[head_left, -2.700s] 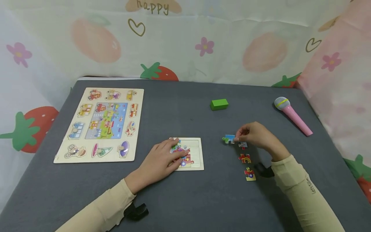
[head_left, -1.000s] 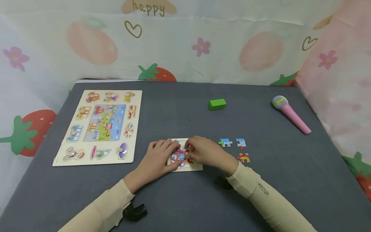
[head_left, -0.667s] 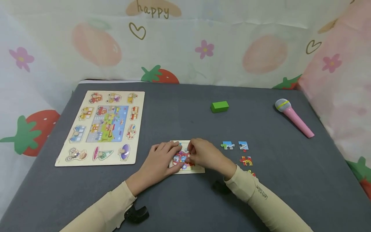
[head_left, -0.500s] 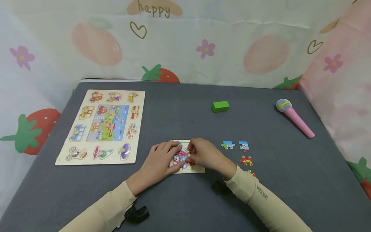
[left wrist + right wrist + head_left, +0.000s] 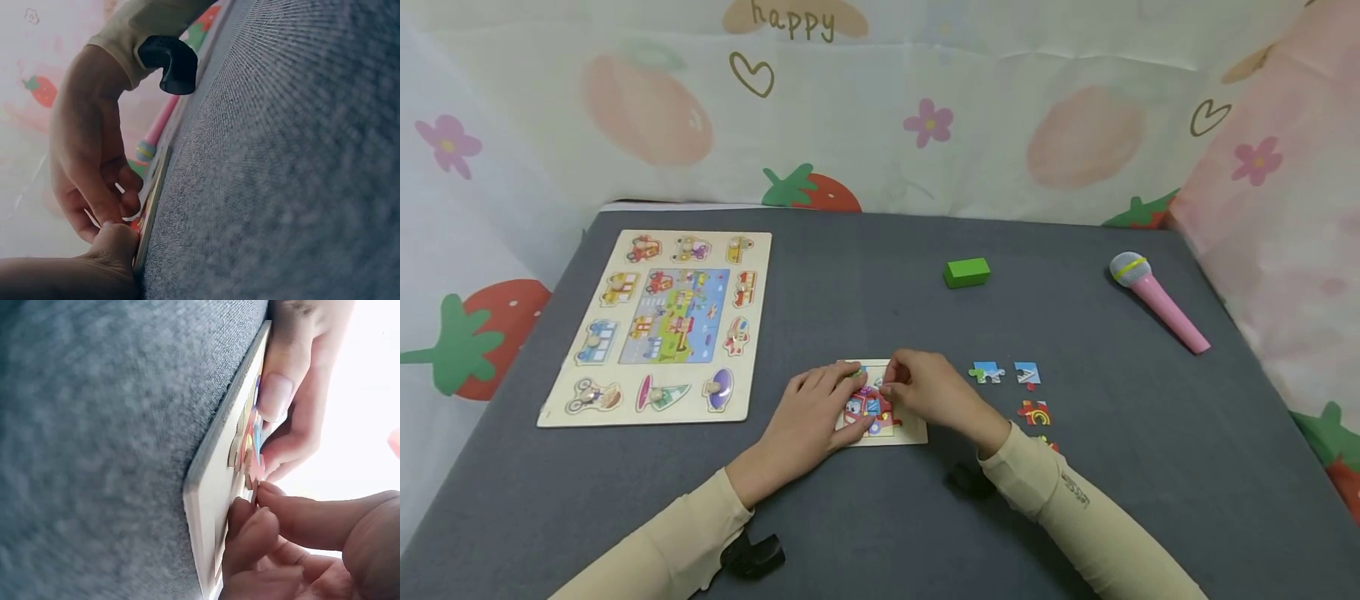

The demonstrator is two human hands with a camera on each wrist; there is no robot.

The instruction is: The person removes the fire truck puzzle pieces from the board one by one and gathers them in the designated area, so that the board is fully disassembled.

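Observation:
In the head view a small wooden jigsaw board (image 5: 912, 432) lies flat, with a partly assembled red vehicle picture (image 5: 859, 407) in its frame. My left hand (image 5: 808, 412) rests on the board's left side; in the right wrist view its thumb (image 5: 276, 397) presses on the picture. My right hand (image 5: 940, 396) is over the board's right half, thumb and forefinger pinching a jigsaw piece (image 5: 251, 478) at the picture's edge. That piece is mostly hidden by my fingers. To the right lie loose pieces: two blue ones (image 5: 987, 372), a red and yellow one (image 5: 1035, 412), and another partly behind my sleeve.
A larger wooden peg puzzle (image 5: 756, 333) with vehicle shapes lies at the left. A green block (image 5: 967, 272) sits behind the small board. Toward the back right is a pink toy microphone (image 5: 1161, 302). A printed curtain (image 5: 985, 150) stands behind the grey table (image 5: 850, 533).
My right hand has moved left from the loose pieces to the small board. Over the last half second both hands have stayed nearly still, the right fingers shifting slightly at the picture.

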